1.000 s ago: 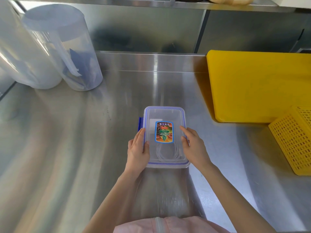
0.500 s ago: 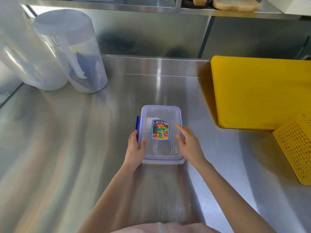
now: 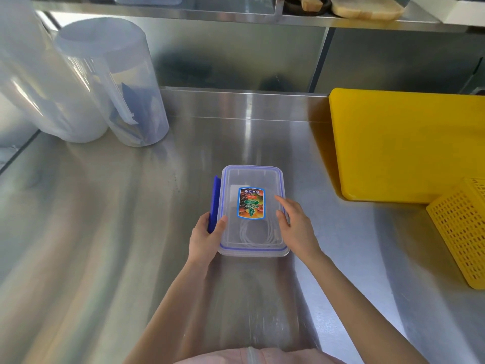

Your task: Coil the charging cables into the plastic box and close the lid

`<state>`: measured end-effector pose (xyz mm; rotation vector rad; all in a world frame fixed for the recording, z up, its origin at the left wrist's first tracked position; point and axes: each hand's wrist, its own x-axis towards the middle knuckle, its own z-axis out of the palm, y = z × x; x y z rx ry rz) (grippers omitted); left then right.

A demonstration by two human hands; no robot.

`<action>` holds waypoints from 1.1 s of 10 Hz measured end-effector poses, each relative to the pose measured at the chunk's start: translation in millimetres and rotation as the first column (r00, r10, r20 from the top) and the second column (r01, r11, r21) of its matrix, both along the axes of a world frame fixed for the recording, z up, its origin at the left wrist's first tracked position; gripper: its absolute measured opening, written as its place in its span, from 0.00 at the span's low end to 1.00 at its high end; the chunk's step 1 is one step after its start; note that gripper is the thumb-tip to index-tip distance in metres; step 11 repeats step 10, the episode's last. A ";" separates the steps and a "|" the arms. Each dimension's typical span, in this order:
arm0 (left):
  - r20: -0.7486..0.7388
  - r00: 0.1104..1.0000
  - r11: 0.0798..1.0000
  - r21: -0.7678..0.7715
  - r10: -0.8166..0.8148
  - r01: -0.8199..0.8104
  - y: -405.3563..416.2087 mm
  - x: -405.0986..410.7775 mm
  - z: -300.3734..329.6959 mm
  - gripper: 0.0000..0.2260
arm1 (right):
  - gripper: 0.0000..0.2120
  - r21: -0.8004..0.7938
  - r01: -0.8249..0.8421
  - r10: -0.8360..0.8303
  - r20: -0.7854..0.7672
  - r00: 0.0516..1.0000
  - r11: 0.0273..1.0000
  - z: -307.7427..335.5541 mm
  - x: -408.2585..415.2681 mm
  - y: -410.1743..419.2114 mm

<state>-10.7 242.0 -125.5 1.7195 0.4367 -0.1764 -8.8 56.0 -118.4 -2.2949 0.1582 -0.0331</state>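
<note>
A clear plastic box (image 3: 253,177) with a blue-trimmed lid and a colourful sticker (image 3: 251,203) sits on the steel counter in front of me. Through the lid I see a white charging cable (image 3: 256,233) coiled in its near half. My left hand (image 3: 204,237) is at the box's left side, fingers curled round the blue clip flap (image 3: 215,200), thumb on the lid edge. Along the right edge lies my right hand (image 3: 295,224), its fingers fairly straight and its thumb on the lid.
A yellow cutting board (image 3: 406,143) lies at the right, with a yellow perforated basket (image 3: 462,232) nearer me. Two clear plastic film rolls (image 3: 110,82) stand at the back left. A steel shelf (image 3: 236,17) runs above the backsplash.
The view has shifted, so the box sits further from me in the frame. My left hand has slid off the lid top to the left side and taken the blue clip flap.
</note>
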 end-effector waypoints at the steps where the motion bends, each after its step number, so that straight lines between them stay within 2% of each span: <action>1: 0.081 0.997 0.988 0.154 -0.017 0.004 -4.7 -1.9 1.5 0.13 | 0.18 -0.005 0.001 -0.001 0.004 1.000 1.000 -0.4 0.2 -0.4; 2: 0.131 0.989 0.952 0.303 -0.073 0.030 -7.3 -3.0 2.3 0.13 | 0.18 0.001 0.004 -0.004 -0.003 1.000 1.000 -0.4 0.3 -0.2; 4: 0.129 0.970 0.912 0.385 -0.205 0.142 -3.1 -0.5 2.3 0.14 | 0.18 -0.010 -0.002 0.001 -0.002 1.000 1.000 0.4 0.0 -1.2; 5: 0.076 0.959 0.882 0.418 -0.274 0.219 -1.7 2.6 4.8 0.15 | 0.18 -0.048 -0.014 0.014 -0.010 1.000 0.999 1.8 -1.2 -2.1; 6: -0.016 0.917 0.779 0.522 -0.399 0.348 -0.7 9.9 9.3 0.21 | 0.19 -0.144 -0.059 0.053 -0.048 0.997 0.988 8.4 2.4 -4.7; 7: -0.054 0.880 0.675 0.620 -0.472 0.400 0.7 16.4 15.8 0.25 | 0.21 -0.196 -0.111 0.093 -0.100 0.991 0.974 15.3 8.2 -11.2; 8: -0.176 0.830 0.553 0.671 -0.529 0.495 9.0 31.3 26.9 0.31 | 0.25 -0.281 -0.289 0.186 -0.342 0.921 0.915 30.9 22.0 -17.1; 9: -0.241 0.805 0.479 0.698 -0.543 0.532 11.2 44.7 37.7 0.31 | 0.28 -0.346 -0.398 0.203 -0.483 0.852 0.849 46.3 34.5 -15.7; 10: -0.220 0.834 0.380 0.811 -0.506 0.445 7.3 68.8 65.4 0.33 | 0.31 -0.434 -0.485 0.205 -0.548 0.811 0.759 78.6 54.8 -10.7; 11: -0.220 0.834 0.380 0.811 -0.506 0.445 7.3 68.8 65.4 0.33 | 0.31 -0.434 -0.485 0.205 -0.548 0.811 0.759 78.6 54.8 -10.7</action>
